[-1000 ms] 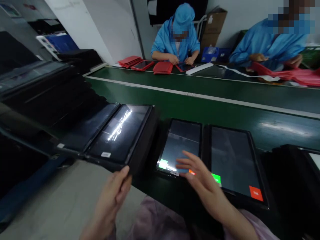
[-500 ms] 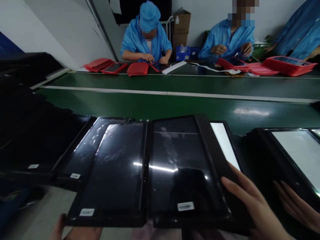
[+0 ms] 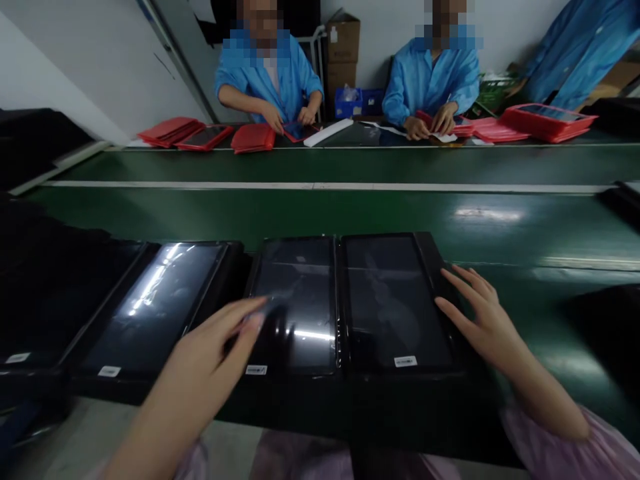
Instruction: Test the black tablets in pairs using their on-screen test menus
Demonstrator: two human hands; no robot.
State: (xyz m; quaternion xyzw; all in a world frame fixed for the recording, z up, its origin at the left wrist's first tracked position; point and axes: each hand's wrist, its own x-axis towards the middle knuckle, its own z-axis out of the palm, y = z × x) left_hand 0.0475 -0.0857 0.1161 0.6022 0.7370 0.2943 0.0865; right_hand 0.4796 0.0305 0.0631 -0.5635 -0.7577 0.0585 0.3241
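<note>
Two flat black screen panels lie side by side at the near edge of the green surface. My right hand [image 3: 475, 320] has its fingers spread at the right edge of the right screen panel [image 3: 395, 300]. My left hand [image 3: 205, 360] is over the left edge of the middle screen panel [image 3: 305, 293], with its fingers stretched out and nothing visible in them. I cannot tell whether its fingertips touch the glass. A white label [image 3: 405, 361] is near the bottom of the right panel. Another screen panel [image 3: 155, 307] lies left of my left hand.
More dark panels [image 3: 45, 307] lie at the far left. A dark object [image 3: 607, 327] stands at the right. Across the green conveyor surface [image 3: 320, 213], co-workers in blue handle flat pieces beside red padded sleeves [image 3: 253, 138]. A white strip [image 3: 327, 132] lies there too.
The two panels have come down flat. My left hand has moved from beneath the left one to above it. The white-faced panels and another hand at the right have left view.
</note>
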